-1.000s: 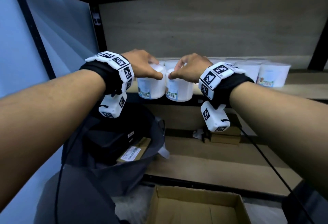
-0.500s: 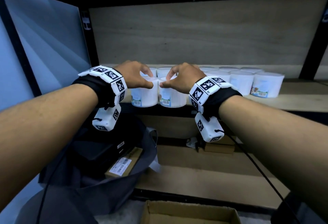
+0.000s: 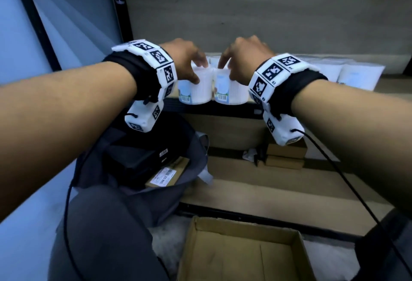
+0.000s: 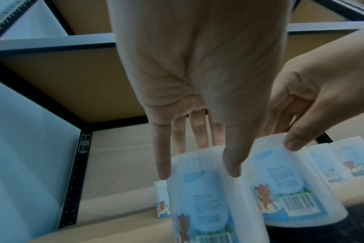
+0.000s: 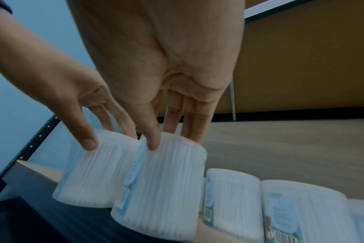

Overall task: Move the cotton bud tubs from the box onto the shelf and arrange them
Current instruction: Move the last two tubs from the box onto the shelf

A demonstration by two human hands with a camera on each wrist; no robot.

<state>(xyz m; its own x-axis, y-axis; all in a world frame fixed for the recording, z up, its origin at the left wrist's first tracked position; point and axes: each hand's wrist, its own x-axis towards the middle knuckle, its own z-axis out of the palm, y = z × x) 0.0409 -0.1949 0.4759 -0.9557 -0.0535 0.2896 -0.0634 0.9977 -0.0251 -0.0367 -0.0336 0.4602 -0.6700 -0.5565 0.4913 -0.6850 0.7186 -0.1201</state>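
Hands each grip 1 cotton-bud tub (image 3: 196, 88) on shelf (image 3: 390, 84) – box (image 3: 240, 256) empty

Dim bluish light, wide-angle bending at edges, wrist views motion-blurred

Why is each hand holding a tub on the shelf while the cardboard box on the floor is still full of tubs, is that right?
Nearly. The left hand and right hand each hold a tub at the shelf's front edge: the left tub and the right tub. But the cardboard box isn't full; the head view shows no tubs inside it.
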